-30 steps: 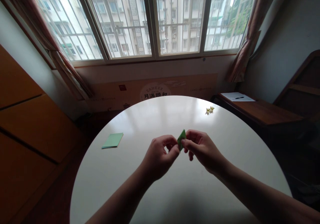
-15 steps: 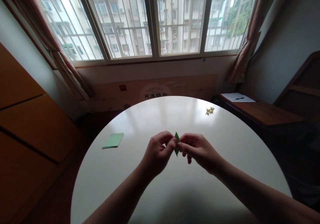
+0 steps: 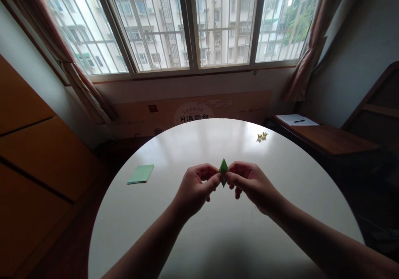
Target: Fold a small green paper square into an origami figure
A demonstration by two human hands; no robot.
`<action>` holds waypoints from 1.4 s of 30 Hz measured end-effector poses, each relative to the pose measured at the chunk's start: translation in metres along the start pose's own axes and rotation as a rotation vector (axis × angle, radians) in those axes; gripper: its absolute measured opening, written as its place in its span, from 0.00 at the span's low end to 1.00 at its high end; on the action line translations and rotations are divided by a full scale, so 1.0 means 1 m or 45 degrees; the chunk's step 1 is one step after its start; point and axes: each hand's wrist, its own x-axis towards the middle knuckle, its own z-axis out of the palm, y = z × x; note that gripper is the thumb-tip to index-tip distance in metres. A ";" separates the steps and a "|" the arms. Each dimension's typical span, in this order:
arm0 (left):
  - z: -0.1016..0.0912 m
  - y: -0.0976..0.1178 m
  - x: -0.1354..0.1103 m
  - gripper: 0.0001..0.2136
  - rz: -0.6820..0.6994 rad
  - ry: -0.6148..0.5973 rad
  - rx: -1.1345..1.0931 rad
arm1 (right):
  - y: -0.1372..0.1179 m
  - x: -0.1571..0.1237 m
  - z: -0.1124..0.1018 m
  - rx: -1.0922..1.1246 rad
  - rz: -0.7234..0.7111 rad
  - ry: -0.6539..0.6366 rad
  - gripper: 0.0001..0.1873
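Note:
A small piece of folded green paper (image 3: 223, 166), shaped like a narrow diamond with pointed ends, is held upright above the white table. My left hand (image 3: 197, 189) pinches its left side between thumb and forefinger. On the opposite side, my right hand (image 3: 254, 183) grips it the same way, with the other fingers loosely curled below. The fingertips cover part of the paper's middle.
On the left of the round white table (image 3: 134, 237) lies a stack of light green square paper (image 3: 141, 174). Small yellowish folded figures (image 3: 262, 136) stand near the far right edge. Beyond is a wooden side table (image 3: 339, 138) with a white sheet (image 3: 297, 120) and a pen.
Both hands have shifted slightly up with the folded paper. The paper has turned or spread, showing a wider face, and its upper point stands higher.

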 end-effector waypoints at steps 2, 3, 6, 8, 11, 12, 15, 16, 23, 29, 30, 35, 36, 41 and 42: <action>0.000 0.001 0.000 0.12 -0.033 0.016 -0.041 | -0.001 -0.001 -0.001 0.000 -0.007 -0.005 0.11; 0.001 0.001 0.000 0.12 -0.052 0.025 -0.070 | -0.002 -0.001 -0.001 0.012 -0.011 -0.001 0.11; 0.002 0.005 -0.001 0.13 -0.116 0.070 -0.152 | -0.005 -0.001 -0.001 0.112 -0.019 0.014 0.13; 0.002 0.007 -0.001 0.13 -0.149 0.097 -0.200 | -0.006 -0.001 -0.001 0.195 -0.015 0.004 0.13; 0.003 0.010 -0.002 0.12 -0.177 0.117 -0.258 | -0.006 0.000 0.000 0.278 0.003 -0.018 0.11; 0.003 0.011 -0.003 0.12 -0.183 0.119 -0.273 | -0.005 0.000 0.000 0.298 0.011 -0.021 0.10; 0.004 0.012 -0.004 0.11 -0.189 0.127 -0.306 | -0.002 -0.001 0.002 0.338 0.036 -0.021 0.11; 0.004 0.013 -0.004 0.11 -0.189 0.129 -0.310 | -0.001 -0.001 0.003 0.342 0.041 -0.015 0.11; 0.006 0.011 -0.004 0.11 -0.179 0.144 -0.237 | 0.003 -0.001 0.005 0.320 0.013 0.023 0.13; 0.008 0.011 -0.004 0.11 -0.181 0.156 -0.251 | 0.005 -0.001 0.004 0.338 -0.029 0.015 0.12; 0.008 0.011 -0.004 0.11 -0.188 0.159 -0.259 | 0.005 -0.001 0.004 0.344 -0.029 0.017 0.11; 0.008 0.012 -0.005 0.11 -0.188 0.158 -0.227 | 0.005 0.001 0.004 0.342 -0.003 0.039 0.12; 0.008 0.012 -0.005 0.11 -0.180 0.160 -0.212 | 0.005 0.001 0.004 0.337 -0.002 0.045 0.12; 0.007 0.009 -0.004 0.10 -0.134 0.167 -0.105 | 0.006 0.001 0.003 0.254 -0.103 0.064 0.11; 0.006 0.008 -0.004 0.10 -0.127 0.169 -0.083 | 0.006 0.001 0.003 0.221 -0.136 0.063 0.11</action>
